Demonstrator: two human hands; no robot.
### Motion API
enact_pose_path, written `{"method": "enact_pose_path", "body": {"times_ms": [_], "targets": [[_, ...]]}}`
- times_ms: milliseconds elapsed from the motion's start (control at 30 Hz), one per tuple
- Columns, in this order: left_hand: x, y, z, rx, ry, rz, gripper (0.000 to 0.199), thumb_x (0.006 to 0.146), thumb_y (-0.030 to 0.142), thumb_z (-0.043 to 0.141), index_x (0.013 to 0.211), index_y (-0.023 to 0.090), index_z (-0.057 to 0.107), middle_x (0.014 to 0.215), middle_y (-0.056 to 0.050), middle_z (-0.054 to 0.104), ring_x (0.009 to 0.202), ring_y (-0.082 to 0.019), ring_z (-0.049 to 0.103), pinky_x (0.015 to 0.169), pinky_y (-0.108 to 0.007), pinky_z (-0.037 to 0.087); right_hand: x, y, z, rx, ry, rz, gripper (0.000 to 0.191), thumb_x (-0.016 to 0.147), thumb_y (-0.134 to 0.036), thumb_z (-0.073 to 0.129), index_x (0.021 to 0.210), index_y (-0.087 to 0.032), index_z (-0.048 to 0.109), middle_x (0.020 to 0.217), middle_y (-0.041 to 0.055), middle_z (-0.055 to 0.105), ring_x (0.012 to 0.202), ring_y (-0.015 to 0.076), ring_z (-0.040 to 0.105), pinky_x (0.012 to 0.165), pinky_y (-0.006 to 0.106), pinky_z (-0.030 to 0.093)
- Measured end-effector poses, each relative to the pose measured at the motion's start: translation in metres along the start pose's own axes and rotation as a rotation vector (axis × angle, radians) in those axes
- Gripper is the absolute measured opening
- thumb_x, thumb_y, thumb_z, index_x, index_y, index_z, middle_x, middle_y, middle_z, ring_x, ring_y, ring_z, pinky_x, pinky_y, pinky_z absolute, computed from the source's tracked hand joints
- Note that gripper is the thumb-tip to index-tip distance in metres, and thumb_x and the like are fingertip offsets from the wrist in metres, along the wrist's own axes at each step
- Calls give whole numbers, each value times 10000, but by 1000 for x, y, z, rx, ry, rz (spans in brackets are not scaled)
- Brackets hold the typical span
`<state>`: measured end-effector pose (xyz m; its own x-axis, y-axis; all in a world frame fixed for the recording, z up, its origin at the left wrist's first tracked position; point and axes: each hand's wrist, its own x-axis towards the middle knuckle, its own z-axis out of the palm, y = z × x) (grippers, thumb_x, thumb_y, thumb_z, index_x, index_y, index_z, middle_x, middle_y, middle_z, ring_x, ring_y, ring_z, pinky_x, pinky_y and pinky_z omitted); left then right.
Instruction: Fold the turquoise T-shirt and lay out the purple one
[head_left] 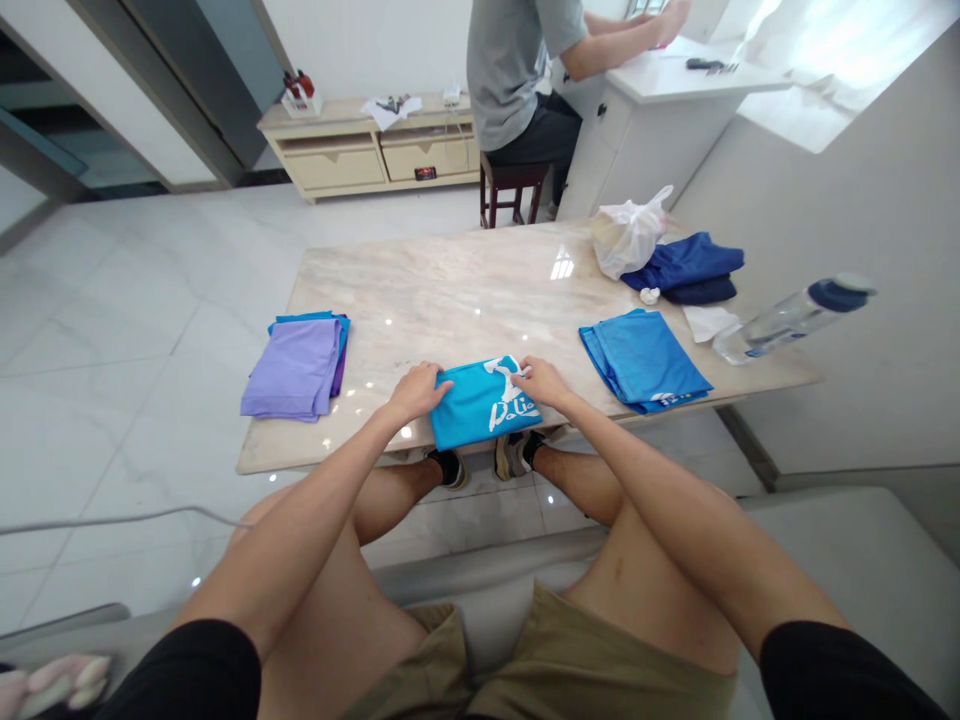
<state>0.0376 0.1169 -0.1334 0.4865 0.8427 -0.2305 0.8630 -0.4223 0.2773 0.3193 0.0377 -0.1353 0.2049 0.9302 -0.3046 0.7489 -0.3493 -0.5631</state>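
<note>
Along the near edge of the stone-topped table (pixel 420 280), a folded bright blue cloth (pixel 465 408) sits between two hands, its white lettering face up. The left hand (pixel 418 391) lays its thumb over the far left corner, fingers at the edge; the right hand (pixel 546 383) pinches the far right corner beside the print. So the hands are well apart from each other, both holding the same cloth; how firmly they grip is not shown.

The cloth's near edge reaches the rim and seems to poke slightly past it, so a tug toward the body could drag it off and let it unfold. Uneven pulling between the two sides could skew the layers and crease the print; catching only the top layer could open the fold.

At the left, a lavender pile (pixel 292 370) with blue and purple layers beneath might be knocked crooked by a careless sweep. At the right, a folded blue stack (pixel 637 355) reaches the near edge and could slip if brushed. Past it stands a clear bottle (pixel 784 322); a wide reach could topple it, and any leak might wet the stack.
</note>
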Motion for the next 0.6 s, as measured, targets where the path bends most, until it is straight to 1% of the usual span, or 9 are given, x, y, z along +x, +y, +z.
{"method": "enact_pose_path", "body": {"times_ms": [67,133,200,267,333,400,433,500,600], "targets": [[-3,2,-4,-3,61,-81,526,1102,464,473,1468,112,609,1428,-217,709,1339,-343,678,1121,-435,528,1,3,-4,25,-7,6,224,1014,-242,716,1221,-160,736,1084,91,833,910,186,764,731,213,487],[-4,3,-9,-8,57,-139,536,1107,486,463,1471,119,604,1406,-213,731,1307,-341,702,1073,-420,546,2,4,-7,10,7,9,210,1000,-236,721,1196,-162,743,1095,97,836,916,192,764,734,214,485],[-5,2,-14,2,-31,-148,530,1063,524,553,1417,143,655,1384,-193,756,1280,-339,723,1031,-388,556,2,4,-8,-34,26,2,190,992,-262,735,1153,-165,767,1107,108,839,953,211,769,758,223,490],[-4,2,-20,35,-128,-145,526,982,522,668,1354,154,712,1365,-179,774,1262,-341,735,995,-355,562,3,4,-10,-76,30,-17,187,992,-311,746,1105,-171,798,1095,110,844,995,230,774,783,229,494],[-2,2,-26,74,-180,-152,474,899,440,742,1281,161,768,1307,-163,803,1225,-343,752,962,-337,567,4,4,-12,-108,7,-29,209,994,-359,754,1063,-176,829,1079,110,850,1015,239,778,792,230,496],[0,4,-32,96,-199,-149,365,854,335,739,1176,183,818,1210,-136,833,1173,-339,770,940,-334,571,4,5,-16,-129,-31,-28,226,989,-379,762,1026,-176,853,1068,111,855,1008,238,783,788,227,497],[0,5,-36,98,-194,-145,326,854,304,721,1142,198,829,1184,-123,838,1161,-336,772,939,-338,572,4,5,-18,-135,-48,-23,231,985,-384,767,1006,-174,862,1055,111,857,996,237,786,784,226,497],[0,10,-43,73,-122,-152,311,913,291,654,1172,227,815,1206,-106,830,1178,-328,763,956,-355,577,4,5,-24,-128,-61,-6,246,986,-393,764,966,-171,868,1020,111,858,977,238,789,778,225,497],[-5,22,-53,35,117,-179,402,1012,276,541,1377,232,702,1371,-125,757,1290,-328,706,1031,-406,576,2,2,-30,-106,-32,62,299,1017,-418,717,923,-172,859,1013,129,853,1013,260,794,811,243,509]]}}
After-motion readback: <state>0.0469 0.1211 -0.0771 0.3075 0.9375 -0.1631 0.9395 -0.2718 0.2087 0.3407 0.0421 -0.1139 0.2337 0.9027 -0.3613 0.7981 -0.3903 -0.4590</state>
